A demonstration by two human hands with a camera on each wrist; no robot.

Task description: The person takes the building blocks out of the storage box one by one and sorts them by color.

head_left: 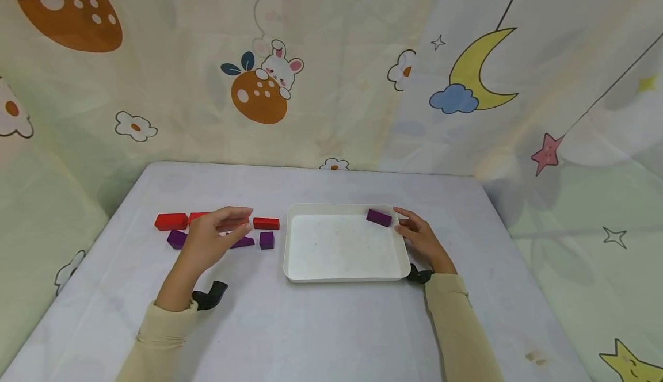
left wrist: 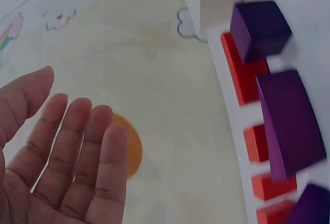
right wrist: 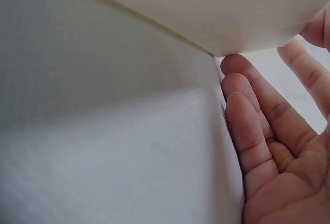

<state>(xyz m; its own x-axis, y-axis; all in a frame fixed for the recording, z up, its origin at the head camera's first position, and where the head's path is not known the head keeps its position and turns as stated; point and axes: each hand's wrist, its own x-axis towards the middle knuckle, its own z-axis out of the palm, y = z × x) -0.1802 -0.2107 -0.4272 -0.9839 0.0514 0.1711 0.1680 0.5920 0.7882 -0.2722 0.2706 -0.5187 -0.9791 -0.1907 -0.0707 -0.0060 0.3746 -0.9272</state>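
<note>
My left hand (head_left: 209,238) is held over the left part of the table with its fingers extended and nothing in its grasp. It overlaps two rows of blocks in the head view and hides some of them. The far row has red blocks (head_left: 171,222); the near row has purple blocks (head_left: 266,240), among them a wedge-like one (left wrist: 291,123). My right hand (head_left: 422,238) holds the white tray (head_left: 342,278) at its right side near the far corner, thumb and fingertips at the edge. One purple rectangular block (head_left: 379,217) lies inside the tray near that corner.
A white cloth covers the table (head_left: 331,330). A patterned curtain (head_left: 342,83) with cartoon prints hangs behind it and along both sides. Black straps (head_left: 209,295) are on both wrists, by the beige sleeves.
</note>
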